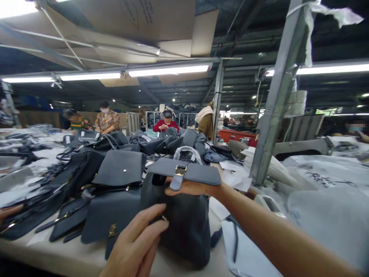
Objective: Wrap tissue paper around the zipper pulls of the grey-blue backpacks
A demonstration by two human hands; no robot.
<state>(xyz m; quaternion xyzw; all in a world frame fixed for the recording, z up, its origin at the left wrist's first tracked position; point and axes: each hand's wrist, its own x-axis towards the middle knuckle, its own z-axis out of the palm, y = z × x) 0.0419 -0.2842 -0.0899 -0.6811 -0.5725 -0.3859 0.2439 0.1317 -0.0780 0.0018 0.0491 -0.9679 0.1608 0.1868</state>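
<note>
Factory workbench under strip lights, heaped with slate-grey leather bags; co-workers in a red top and a patterned blouse sit at the far end. Near the front edge, right of center, a dark grey leather bag stands upright, its tall axis vertical, with a plastic-wrapped top handle. Its raised flap lies almost level, long axis running left to right, a gold buckle on top and a strap hanging down. The right hand reaches in from the right, open and palm up beneath the flap. The left hand comes up from the near edge, fingers extended against the bag's side; whether they grip it cannot be told. Pale fabric sheets cover the bench to the right.
</note>
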